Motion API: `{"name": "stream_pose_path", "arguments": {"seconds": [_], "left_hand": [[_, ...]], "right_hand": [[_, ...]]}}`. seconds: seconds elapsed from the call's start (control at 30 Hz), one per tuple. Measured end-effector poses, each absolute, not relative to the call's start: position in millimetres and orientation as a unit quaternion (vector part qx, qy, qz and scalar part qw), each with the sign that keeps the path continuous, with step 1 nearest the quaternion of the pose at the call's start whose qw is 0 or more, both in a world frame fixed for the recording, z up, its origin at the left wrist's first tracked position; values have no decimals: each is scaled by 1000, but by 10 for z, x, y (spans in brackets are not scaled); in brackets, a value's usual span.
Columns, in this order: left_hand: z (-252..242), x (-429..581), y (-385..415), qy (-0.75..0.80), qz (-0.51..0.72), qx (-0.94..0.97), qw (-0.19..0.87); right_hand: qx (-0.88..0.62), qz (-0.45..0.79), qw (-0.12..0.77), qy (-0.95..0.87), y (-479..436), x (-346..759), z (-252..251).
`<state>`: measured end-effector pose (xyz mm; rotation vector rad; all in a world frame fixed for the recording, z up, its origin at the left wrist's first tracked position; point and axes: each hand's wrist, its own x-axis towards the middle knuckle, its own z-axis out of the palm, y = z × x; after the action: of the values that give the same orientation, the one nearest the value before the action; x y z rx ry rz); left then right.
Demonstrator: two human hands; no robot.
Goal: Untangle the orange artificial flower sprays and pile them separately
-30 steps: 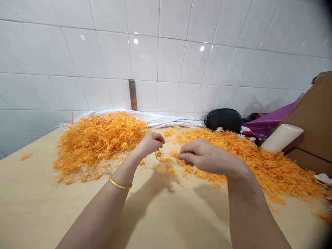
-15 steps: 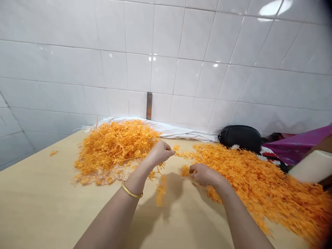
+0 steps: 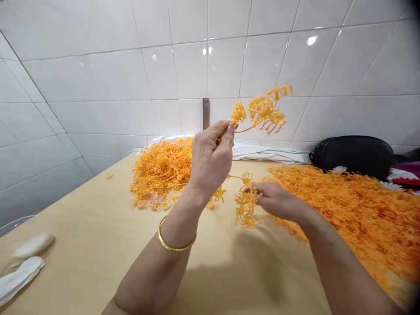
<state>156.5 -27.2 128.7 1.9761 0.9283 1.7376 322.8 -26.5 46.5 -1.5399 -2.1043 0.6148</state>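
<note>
My left hand [image 3: 213, 153], with a gold bangle at the wrist, is raised above the table and pinches a stringy orange strand [image 3: 267, 109] whose frilly clusters spread out to the right. Lower and to the right, my right hand [image 3: 275, 199] has its fingers closed on a dangling orange cluster [image 3: 246, 203]. A heap of orange frilly pieces [image 3: 164, 170] lies behind my left forearm. The larger orange pile [image 3: 341, 210] spreads over the table's right side, beyond and beside my right arm.
A white cloth [image 3: 262, 153] runs along the tiled wall at the back of the table [image 3: 82, 245]. A black bag [image 3: 354, 153] stands at the back right, near purple fabric [image 3: 407, 168]. White items [image 3: 21, 278] lie at the left edge. One small orange piece [image 3: 110, 176] is apart.
My left hand has risen well above the table with an orange strand in its fingers. My right hand has lifted a little with a cluster. The view has turned left, showing the white items.
</note>
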Motion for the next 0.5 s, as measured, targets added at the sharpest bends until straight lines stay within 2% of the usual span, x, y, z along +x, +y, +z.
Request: {"name": "stream_pose_path", "arguments": {"seconds": [0.13, 0.23, 0.3, 0.37, 0.43, 0.5], "left_hand": [[1072, 1712, -88, 323, 496, 734, 333], [840, 1879, 88, 356, 379, 734, 437], [716, 1977, 150, 373, 335, 731, 463], [634, 2034, 168, 373, 313, 736, 471], [589, 2049, 169, 365, 307, 741, 473], [565, 2044, 174, 354, 313, 743, 474]], "right_hand": [[-574, 307, 244, -719, -91, 3296, 205], [-620, 348, 382, -590, -9, 3508, 204], [-611, 358, 504, -494, -8, 3641, 276], [-583, 346, 589, -440, -41, 3714, 359], [-551, 349, 617, -441, -89, 3717, 430], [-525, 372, 605, -469, -140, 3668, 488]]}}
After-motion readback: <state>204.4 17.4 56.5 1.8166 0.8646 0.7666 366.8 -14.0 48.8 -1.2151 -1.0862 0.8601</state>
